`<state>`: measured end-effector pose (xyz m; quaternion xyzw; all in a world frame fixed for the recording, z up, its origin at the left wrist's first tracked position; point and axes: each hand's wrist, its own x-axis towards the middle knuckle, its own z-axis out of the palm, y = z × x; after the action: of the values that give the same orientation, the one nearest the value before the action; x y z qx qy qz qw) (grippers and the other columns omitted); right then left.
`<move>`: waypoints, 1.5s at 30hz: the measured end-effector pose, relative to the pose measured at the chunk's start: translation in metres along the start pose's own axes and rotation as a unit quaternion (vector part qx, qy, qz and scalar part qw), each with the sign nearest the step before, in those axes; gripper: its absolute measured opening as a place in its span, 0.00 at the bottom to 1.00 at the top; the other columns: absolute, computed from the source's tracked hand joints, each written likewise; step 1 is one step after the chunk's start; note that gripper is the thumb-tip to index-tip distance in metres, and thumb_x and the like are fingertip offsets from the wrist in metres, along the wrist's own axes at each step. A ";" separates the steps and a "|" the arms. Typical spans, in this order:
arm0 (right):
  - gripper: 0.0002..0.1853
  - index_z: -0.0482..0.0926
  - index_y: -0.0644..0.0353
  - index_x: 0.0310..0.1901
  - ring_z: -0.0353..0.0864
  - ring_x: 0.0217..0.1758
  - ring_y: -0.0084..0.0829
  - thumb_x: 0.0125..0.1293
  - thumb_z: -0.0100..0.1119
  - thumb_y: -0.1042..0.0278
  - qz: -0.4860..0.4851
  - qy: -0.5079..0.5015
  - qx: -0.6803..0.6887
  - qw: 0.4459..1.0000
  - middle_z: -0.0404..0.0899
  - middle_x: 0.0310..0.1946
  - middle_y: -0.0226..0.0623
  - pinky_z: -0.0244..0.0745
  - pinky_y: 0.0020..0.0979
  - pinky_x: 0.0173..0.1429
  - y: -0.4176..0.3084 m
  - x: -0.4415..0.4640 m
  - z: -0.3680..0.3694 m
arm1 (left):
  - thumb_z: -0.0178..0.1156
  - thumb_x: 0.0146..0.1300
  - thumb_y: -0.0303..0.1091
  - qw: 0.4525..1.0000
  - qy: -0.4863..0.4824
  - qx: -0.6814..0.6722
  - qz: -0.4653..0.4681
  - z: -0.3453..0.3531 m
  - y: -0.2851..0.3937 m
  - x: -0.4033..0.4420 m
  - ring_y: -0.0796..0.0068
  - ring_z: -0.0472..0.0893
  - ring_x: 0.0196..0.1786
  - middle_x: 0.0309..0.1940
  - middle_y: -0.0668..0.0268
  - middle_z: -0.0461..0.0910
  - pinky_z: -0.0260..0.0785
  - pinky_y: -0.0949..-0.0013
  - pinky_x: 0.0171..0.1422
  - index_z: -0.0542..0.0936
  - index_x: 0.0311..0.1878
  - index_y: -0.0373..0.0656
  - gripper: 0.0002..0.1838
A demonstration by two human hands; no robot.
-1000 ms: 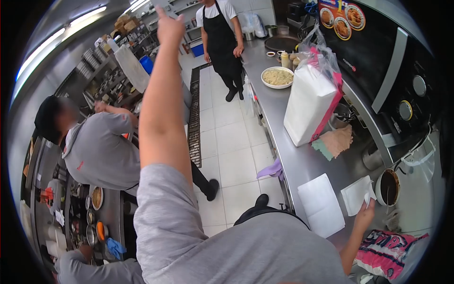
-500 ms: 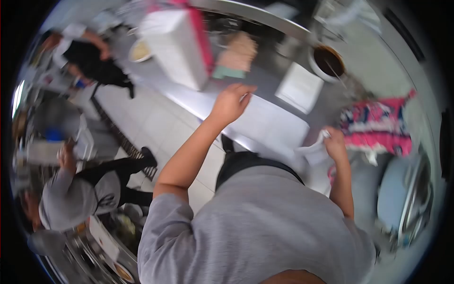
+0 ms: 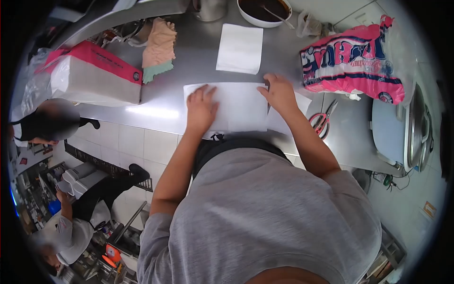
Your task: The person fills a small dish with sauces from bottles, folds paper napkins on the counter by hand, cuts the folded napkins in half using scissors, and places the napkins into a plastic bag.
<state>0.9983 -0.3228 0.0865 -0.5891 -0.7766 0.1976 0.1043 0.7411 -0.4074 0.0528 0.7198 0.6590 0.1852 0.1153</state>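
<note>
Before me on the metal counter lies a flat white paper sheet (image 3: 239, 109), possibly several layers. My left hand (image 3: 202, 110) rests on its left part with the fingers spread. At its upper right corner is my right hand (image 3: 280, 93), thumb and fingers apart and touching the edge. Another white sheet (image 3: 302, 102) shows partly beneath my right wrist and forearm. Just beyond the large sheet lies a folded white paper stack (image 3: 240, 48). Scissors with red handles (image 3: 321, 124) lie right of my right forearm.
A pink-and-white pack (image 3: 111, 78) stands at the left, beside a peach and green cloth (image 3: 159, 49). At the back is a white bowl of dark sauce (image 3: 265, 18) with a spoon. A pink printed plastic bag (image 3: 352, 61) lies right. Two people (image 3: 78, 232) work at left.
The view has turned, and the counter now lies squarely ahead. My left hand came down onto the sheet. My right hand, earlier holding white paper off to the right, is now at the sheet's edge.
</note>
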 end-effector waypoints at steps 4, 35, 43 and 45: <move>0.12 0.76 0.59 0.36 0.76 0.46 0.43 0.52 0.65 0.64 0.034 -0.033 0.023 0.999 0.77 0.38 0.39 0.70 0.43 0.49 0.014 0.009 0.015 | 0.67 0.51 0.36 0.997 0.017 0.051 -0.051 -0.017 -0.017 0.018 0.58 0.70 0.59 0.55 0.62 0.73 0.58 0.52 0.64 0.76 0.56 0.50 0.26; 0.07 0.75 0.60 0.33 0.77 0.42 0.45 0.55 0.62 0.69 0.036 -0.015 0.152 0.988 0.78 0.34 0.43 0.72 0.40 0.46 0.023 0.003 0.023 | 0.62 0.59 0.27 0.937 -0.106 -0.248 -0.224 -0.027 -0.086 0.039 0.83 0.74 0.30 0.27 0.70 0.78 0.67 0.78 0.37 0.80 0.38 0.36 0.06; 0.13 0.75 0.60 0.37 0.77 0.44 0.47 0.50 0.66 0.70 0.005 0.095 -0.007 0.995 0.77 0.34 0.44 0.73 0.40 0.48 0.055 -0.024 -0.013 | 0.66 0.55 0.29 0.925 -0.096 -0.286 -0.229 -0.019 -0.098 0.037 0.80 0.73 0.30 0.26 0.71 0.75 0.66 0.76 0.37 0.78 0.42 0.36 0.13; 0.13 0.74 0.60 0.38 0.77 0.43 0.48 0.51 0.65 0.71 0.029 0.047 -0.064 0.996 0.77 0.33 0.45 0.73 0.40 0.48 0.071 -0.026 -0.010 | 0.69 0.51 0.31 0.954 -0.017 -0.203 -0.219 -0.027 -0.085 0.037 0.77 0.73 0.30 0.27 0.69 0.74 0.67 0.73 0.37 0.76 0.46 0.36 0.19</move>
<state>1.0716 -0.3299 0.0667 -0.6255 -0.7644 0.1223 0.0972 0.6555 -0.3637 0.0464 0.5225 0.7470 0.2729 0.3074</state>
